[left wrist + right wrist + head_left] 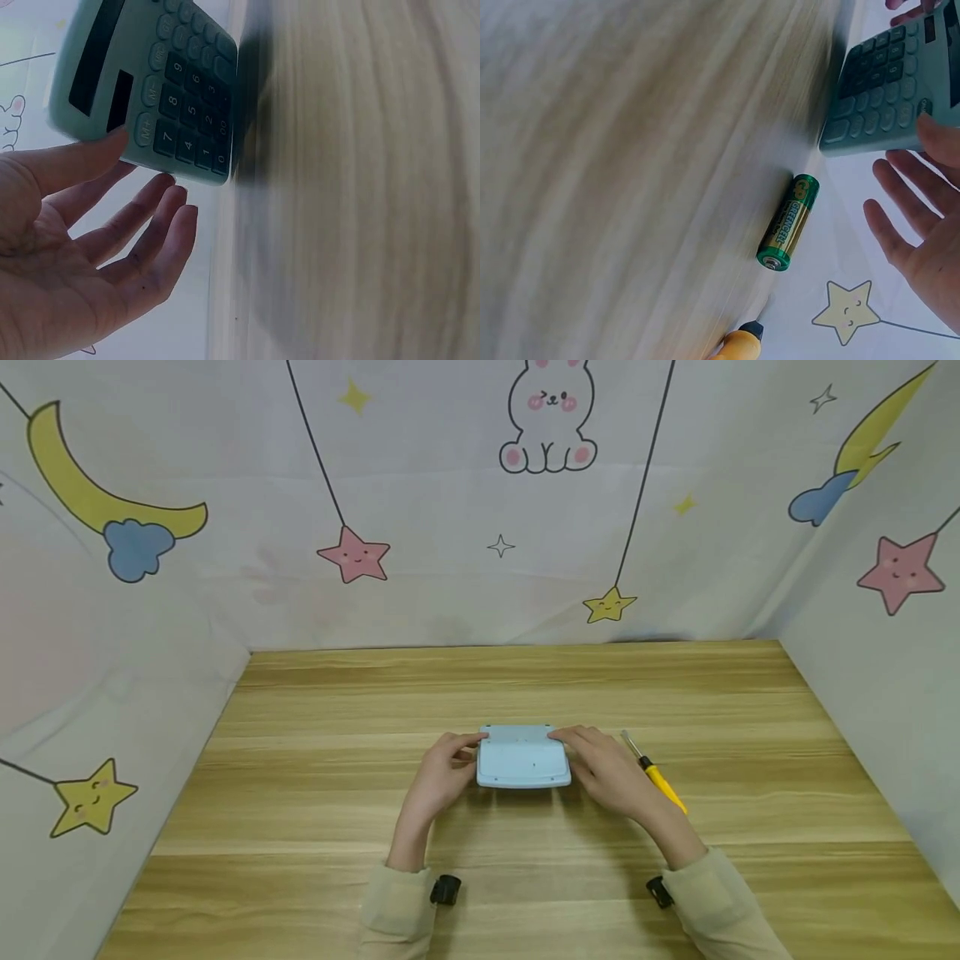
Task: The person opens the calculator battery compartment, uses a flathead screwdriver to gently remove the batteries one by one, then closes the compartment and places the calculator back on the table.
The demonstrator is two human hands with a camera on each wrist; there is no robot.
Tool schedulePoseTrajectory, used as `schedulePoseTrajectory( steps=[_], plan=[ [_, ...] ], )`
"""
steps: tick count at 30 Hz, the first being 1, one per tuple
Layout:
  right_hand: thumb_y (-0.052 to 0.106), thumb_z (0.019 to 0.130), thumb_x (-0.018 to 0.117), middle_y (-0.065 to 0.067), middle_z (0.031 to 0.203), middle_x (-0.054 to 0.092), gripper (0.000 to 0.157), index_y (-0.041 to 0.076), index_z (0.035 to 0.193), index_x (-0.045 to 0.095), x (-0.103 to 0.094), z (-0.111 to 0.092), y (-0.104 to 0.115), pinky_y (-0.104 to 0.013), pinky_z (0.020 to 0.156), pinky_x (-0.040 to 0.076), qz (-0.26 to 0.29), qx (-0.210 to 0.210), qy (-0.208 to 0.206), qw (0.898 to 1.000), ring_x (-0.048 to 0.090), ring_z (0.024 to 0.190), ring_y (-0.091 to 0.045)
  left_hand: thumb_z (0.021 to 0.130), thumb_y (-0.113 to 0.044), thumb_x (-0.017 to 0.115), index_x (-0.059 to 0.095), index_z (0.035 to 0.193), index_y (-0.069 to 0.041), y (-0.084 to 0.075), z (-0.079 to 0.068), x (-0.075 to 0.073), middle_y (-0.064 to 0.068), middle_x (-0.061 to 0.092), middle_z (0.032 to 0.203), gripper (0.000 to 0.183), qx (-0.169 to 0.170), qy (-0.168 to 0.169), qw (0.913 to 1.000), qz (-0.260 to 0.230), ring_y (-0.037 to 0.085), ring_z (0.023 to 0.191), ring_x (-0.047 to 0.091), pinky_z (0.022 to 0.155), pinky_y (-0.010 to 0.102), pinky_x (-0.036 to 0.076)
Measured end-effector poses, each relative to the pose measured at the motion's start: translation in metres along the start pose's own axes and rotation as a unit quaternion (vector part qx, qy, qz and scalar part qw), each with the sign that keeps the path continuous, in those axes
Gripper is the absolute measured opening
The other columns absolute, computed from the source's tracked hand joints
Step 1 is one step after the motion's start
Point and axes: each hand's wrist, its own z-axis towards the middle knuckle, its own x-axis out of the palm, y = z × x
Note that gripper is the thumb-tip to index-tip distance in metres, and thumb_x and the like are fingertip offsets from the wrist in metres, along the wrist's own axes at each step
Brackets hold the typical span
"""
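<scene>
A light blue calculator [523, 760] is held between both hands, its back cover turned up toward the head camera. Its keypad [191, 105] shows in the left wrist view, with the edge by the 0 key close to the tabletop. The left hand [444, 774] pinches one side, thumb against the front and fingers around behind. On the opposite side, the right hand [606, 770] grips with its thumb [937, 139] on the front face. A green and gold battery [787, 223] lies near the right hand, out of sight in the head view.
A screwdriver with a yellow handle [666, 787] lies on the wooden table [300, 827], just right of the right hand. Fabric walls printed with stars, moons and a rabbit [551, 418] enclose the table at the back and sides.
</scene>
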Motion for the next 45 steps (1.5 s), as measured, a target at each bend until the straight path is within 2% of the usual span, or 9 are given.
schedulePoseTrajectory(
  steps=[15, 23, 30, 38, 45],
  plan=[
    [0.001, 0.092, 0.058, -0.007, 0.125, 0.063, 0.045, 0.009, 0.136, 0.052, 0.0, 0.0011, 0.0038, -0.042, 0.092, 0.05, 0.048, 0.021, -0.012, 0.999, 0.06, 0.112, -0.025, 0.09, -0.004, 0.063, 0.067, 0.121, -0.009, -0.005, -0.0014, -0.0052, 0.012, 0.063, 0.114, 0.032, 0.008, -0.031, 0.9988, -0.036, 0.031, 0.105, 0.06, 0.088, 0.043, 0.054],
    [0.0, 0.091, 0.059, -0.007, 0.124, 0.063, 0.044, 0.008, 0.134, 0.053, -0.0009, 0.0018, 0.0053, -0.043, 0.096, 0.049, 0.052, 0.026, -0.019, 0.998, 0.06, 0.113, -0.026, 0.09, -0.002, 0.063, 0.066, 0.122, -0.008, -0.0039, -0.0013, -0.0054, 0.012, 0.064, 0.113, 0.033, 0.018, -0.033, 0.9986, -0.037, 0.031, 0.104, 0.061, 0.088, 0.043, 0.054],
    [0.001, 0.092, 0.058, -0.006, 0.123, 0.064, 0.043, 0.009, 0.134, 0.054, -0.0028, 0.0021, 0.007, -0.041, 0.09, 0.051, 0.058, 0.027, -0.022, 0.998, 0.061, 0.109, -0.024, 0.09, 0.001, 0.059, 0.064, 0.123, -0.003, -0.002, -0.0033, -0.0056, 0.013, 0.063, 0.111, 0.034, 0.042, -0.037, 0.9981, -0.025, 0.034, 0.101, 0.062, 0.083, 0.043, 0.055],
    [-0.001, 0.091, 0.059, -0.007, 0.122, 0.064, 0.043, 0.007, 0.133, 0.054, -0.0049, 0.0021, 0.0084, -0.041, 0.087, 0.051, 0.066, 0.027, -0.031, 0.997, 0.061, 0.107, -0.023, 0.09, 0.002, 0.059, 0.065, 0.123, -0.006, -0.0064, -0.0042, -0.0081, 0.013, 0.064, 0.114, 0.035, 0.017, -0.029, 0.9986, -0.042, 0.033, 0.105, 0.062, 0.087, 0.045, 0.054],
    [-0.002, 0.092, 0.057, -0.008, 0.123, 0.064, 0.044, 0.009, 0.134, 0.054, -0.0049, 0.0014, 0.0083, -0.042, 0.089, 0.051, 0.08, 0.04, -0.029, 0.996, 0.06, 0.11, -0.024, 0.089, 0.004, 0.059, 0.067, 0.121, -0.007, -0.0088, -0.0046, -0.0091, 0.013, 0.065, 0.113, 0.035, 0.018, -0.034, 0.9983, -0.045, 0.035, 0.105, 0.062, 0.087, 0.043, 0.055]
  ],
)
